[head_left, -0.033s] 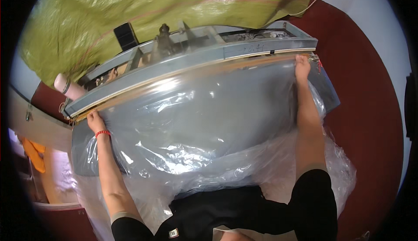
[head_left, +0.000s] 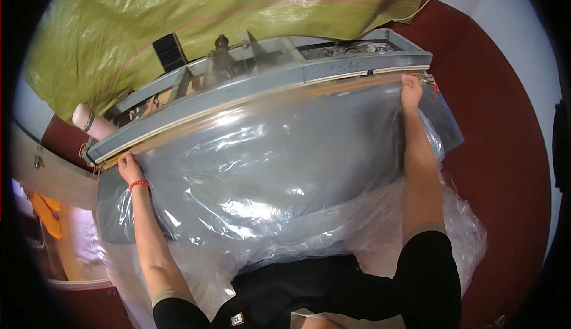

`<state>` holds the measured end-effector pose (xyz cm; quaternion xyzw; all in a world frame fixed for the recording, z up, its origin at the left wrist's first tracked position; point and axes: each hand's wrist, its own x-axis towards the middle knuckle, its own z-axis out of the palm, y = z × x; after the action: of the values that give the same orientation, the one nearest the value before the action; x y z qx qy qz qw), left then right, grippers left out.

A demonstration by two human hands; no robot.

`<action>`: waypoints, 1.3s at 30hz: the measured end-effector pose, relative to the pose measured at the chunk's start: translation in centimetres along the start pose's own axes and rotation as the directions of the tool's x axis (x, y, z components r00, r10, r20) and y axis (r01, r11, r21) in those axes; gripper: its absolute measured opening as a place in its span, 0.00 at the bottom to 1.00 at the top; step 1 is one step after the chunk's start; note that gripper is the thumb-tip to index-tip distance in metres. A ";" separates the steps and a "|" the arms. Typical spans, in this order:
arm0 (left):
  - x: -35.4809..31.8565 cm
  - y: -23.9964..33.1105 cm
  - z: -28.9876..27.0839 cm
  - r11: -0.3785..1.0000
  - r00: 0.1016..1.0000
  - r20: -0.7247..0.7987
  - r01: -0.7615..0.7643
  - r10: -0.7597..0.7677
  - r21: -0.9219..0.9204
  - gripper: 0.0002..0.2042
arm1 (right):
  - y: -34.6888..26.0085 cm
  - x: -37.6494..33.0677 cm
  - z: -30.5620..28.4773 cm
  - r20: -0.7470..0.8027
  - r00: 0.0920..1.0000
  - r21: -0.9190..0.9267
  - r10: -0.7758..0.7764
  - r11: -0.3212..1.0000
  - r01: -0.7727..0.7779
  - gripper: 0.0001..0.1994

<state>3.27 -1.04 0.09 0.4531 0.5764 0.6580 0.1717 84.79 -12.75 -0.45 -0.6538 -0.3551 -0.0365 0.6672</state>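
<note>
A wide sheet of clear plastic film (head_left: 262, 150) lies stretched over a grey tabletop and hangs down in folds toward my body. My left hand (head_left: 128, 167), with a red bead bracelet at the wrist, pinches the film's far left corner. At the far right corner my right hand (head_left: 411, 93) has its fingers closed on the same film. The film's far edge runs between both hands along the brown strip of a long grey metal machine bar (head_left: 256, 85). Fingertips of both hands are close to this strip.
Behind the bar hangs a yellow-green tarp (head_left: 238, 8). A dark phone (head_left: 169, 52) leans at its foot, and a pink bottle (head_left: 92, 122) stands at the bar's left end. Small scraps lie in the bar's right tray (head_left: 348, 49). Reddish-brown floor (head_left: 493, 150) shows at right.
The view has shifted very slightly. Both hands keep their hold on the film at nearly the same places, and the shine on the film differs a little.
</note>
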 end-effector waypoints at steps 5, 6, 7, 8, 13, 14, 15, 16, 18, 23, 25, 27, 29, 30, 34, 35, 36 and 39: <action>-0.6 1.7 1.1 0.995 0.997 0.033 0.078 -0.077 -0.058 0.07 | -0.3 0.2 -0.3 -0.115 0.993 -0.125 -0.020 0.992 0.005 0.08; -1.0 2.2 1.7 0.992 0.995 0.015 0.102 -0.101 -0.072 0.07 | 0.6 0.5 -0.6 -0.152 0.986 -0.146 -0.071 0.988 0.048 0.08; -0.8 2.1 0.5 0.993 0.995 -0.001 0.102 -0.103 -0.056 0.07 | -0.6 -0.1 0.3 -0.133 0.989 -0.136 -0.061 0.990 0.043 0.08; -0.6 1.9 -0.5 0.990 0.992 -0.047 0.109 -0.114 -0.093 0.07 | -1.9 -0.6 0.6 -0.071 0.995 0.005 0.071 0.997 -0.071 0.07; -0.5 2.3 -0.8 0.940 0.992 -0.048 0.097 -0.119 -0.328 0.08 | -3.9 -1.0 0.4 -0.006 0.979 0.166 0.204 0.966 -0.200 0.04; -0.4 2.4 -1.3 0.941 0.992 -0.056 0.093 -0.118 -0.325 0.08 | -3.9 -1.1 0.5 0.001 0.979 0.170 0.204 0.965 -0.201 0.04; -0.7 3.8 -1.0 0.935 0.969 0.016 0.241 -0.246 -0.261 0.10 | -3.5 -1.0 0.1 0.010 0.981 0.160 0.192 0.969 -0.191 0.05; -0.9 4.7 -1.0 0.906 0.925 0.077 0.380 -0.372 -0.188 0.12 | -3.2 -0.8 -0.5 0.019 0.984 0.150 0.179 0.972 -0.180 0.06; 0.5 3.5 -3.6 0.931 0.916 0.176 0.364 -0.361 0.014 0.18 | -2.7 -0.6 -1.1 0.051 0.989 0.098 0.140 0.985 -0.144 0.07; -1.2 6.2 -7.2 0.878 0.885 0.375 0.073 -0.276 0.474 0.15 | -7.6 -2.0 -4.2 0.218 0.975 -0.169 0.035 0.986 0.003 0.11; -4.6 8.9 -5.4 0.961 0.830 0.497 0.156 -0.252 0.227 0.12 | -8.1 -1.8 -8.3 0.105 0.994 -0.267 -0.024 0.962 0.052 0.10; -9.4 14.1 -1.5 0.966 0.767 0.588 0.201 -0.257 0.159 0.09 | -6.8 -1.2 -14.4 -0.104 0.985 -0.332 -0.136 0.939 0.094 0.10; -13.8 19.0 1.6 0.946 0.701 0.656 0.316 -0.280 0.066 0.09 | -7.5 -0.8 -19.8 -0.310 0.949 -0.629 0.061 0.735 -0.253 0.11; -15.8 21.6 4.0 0.932 0.667 0.691 0.361 -0.278 0.026 0.09 | -4.5 1.3 -25.2 -0.379 0.922 -0.720 -0.085 0.653 -0.235 0.13; -18.4 23.7 4.8 0.888 0.516 0.833 0.455 -0.199 -0.070 0.09 | -11.8 -0.2 -18.2 -0.045 0.884 -0.607 -0.465 0.716 0.345 0.14; -18.9 24.2 4.3 0.899 0.521 0.832 0.432 -0.190 -0.065 0.09 | -17.9 -4.4 -12.0 0.030 0.931 -0.510 -0.365 0.795 0.328 0.13; -19.4 24.7 4.5 0.900 0.514 0.837 0.432 -0.186 -0.065 0.09 | -21.3 -6.7 -8.7 0.157 0.966 -0.277 -0.206 0.929 0.244 0.12; -20.2 25.8 3.6 0.932 0.492 0.862 0.357 -0.127 -0.067 0.07 | -29.6 -14.8 -0.8 0.661 0.691 0.127 -0.293 0.951 0.281 0.13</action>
<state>24.46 -21.11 15.33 0.6041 0.3956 0.3879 0.5728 58.87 -23.81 17.00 -0.5538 -0.6694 0.1007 0.4848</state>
